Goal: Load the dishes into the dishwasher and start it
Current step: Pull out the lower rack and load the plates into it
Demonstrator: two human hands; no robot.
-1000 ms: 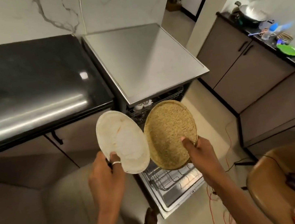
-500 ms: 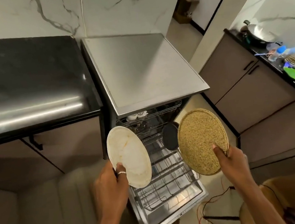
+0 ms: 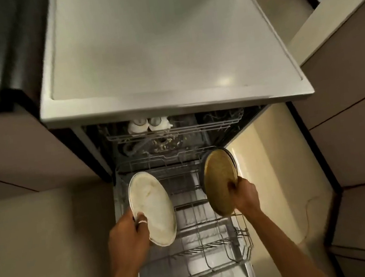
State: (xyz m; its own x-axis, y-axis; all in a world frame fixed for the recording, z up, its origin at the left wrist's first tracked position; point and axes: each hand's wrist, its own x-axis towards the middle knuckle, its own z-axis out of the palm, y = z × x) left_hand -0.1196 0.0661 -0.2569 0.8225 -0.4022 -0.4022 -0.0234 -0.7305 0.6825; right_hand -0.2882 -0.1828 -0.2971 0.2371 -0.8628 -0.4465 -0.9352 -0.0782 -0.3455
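free: we find the middle of the pulled-out grey wire lower rack (image 3: pixel 197 232) open from above | sides: white round plate (image 3: pixel 153 208) left, speckled tan round plate (image 3: pixel 220 182) right | rear: dark round dish (image 3: pixel 232 159), upper wire rack (image 3: pixel 175 131) above the back

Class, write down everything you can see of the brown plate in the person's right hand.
The brown plate is round and golden-brown, matt, with a thin rim; its material is unclear. It is tilted nearly on edge, face to the left, over the right rear of the pulled-out lower rack. The right hand grips its lower right rim, thumb on the face. A dark dish stands just behind it; contact cannot be told.
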